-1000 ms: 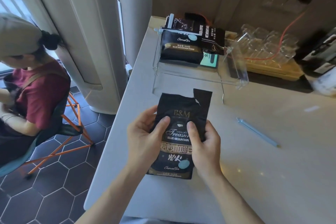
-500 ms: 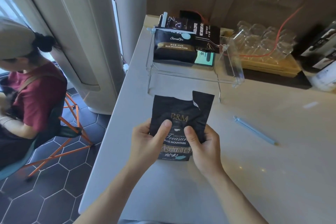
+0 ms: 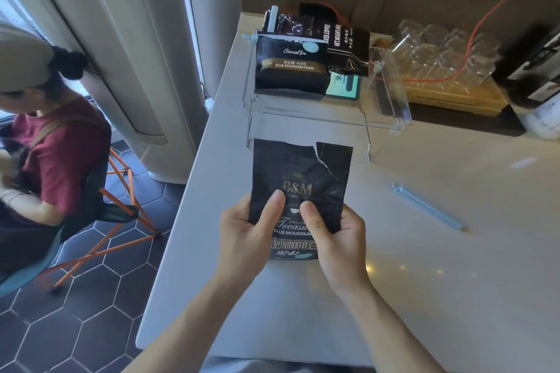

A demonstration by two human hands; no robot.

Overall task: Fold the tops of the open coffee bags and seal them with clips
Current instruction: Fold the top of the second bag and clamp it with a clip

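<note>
both hands, left hand [image 3: 242, 232] and right hand [image 3: 339, 236], pinch my coffee bag [image 3: 300, 179] mid-height, its long axis running 12 to 6, torn top at 12. blue clip [image 3: 428, 206] lies at 3, nearer my right hand.

Free room and obstacles. Both hands, left hand [image 3: 247, 239] and right hand [image 3: 339, 244], close on the coffee bag [image 3: 298, 188] near the table [image 3: 424, 297] centre. At 12 o'clock, a clear acrylic stand [image 3: 327, 118] carrying sealed coffee bags [image 3: 291, 66] blocks forward passage just beyond the bag's torn top. At 1 to 2 o'clock, a tray of glasses [image 3: 439, 63] lines the far edge. At 3 o'clock a blue clip [image 3: 428, 207] lies alone on open surface; bare table extends around it and toward 4 and 5 o'clock. At 9 o'clock the table edge drops to floor; a seated person [image 3: 45, 136] sits well apart.
</note>
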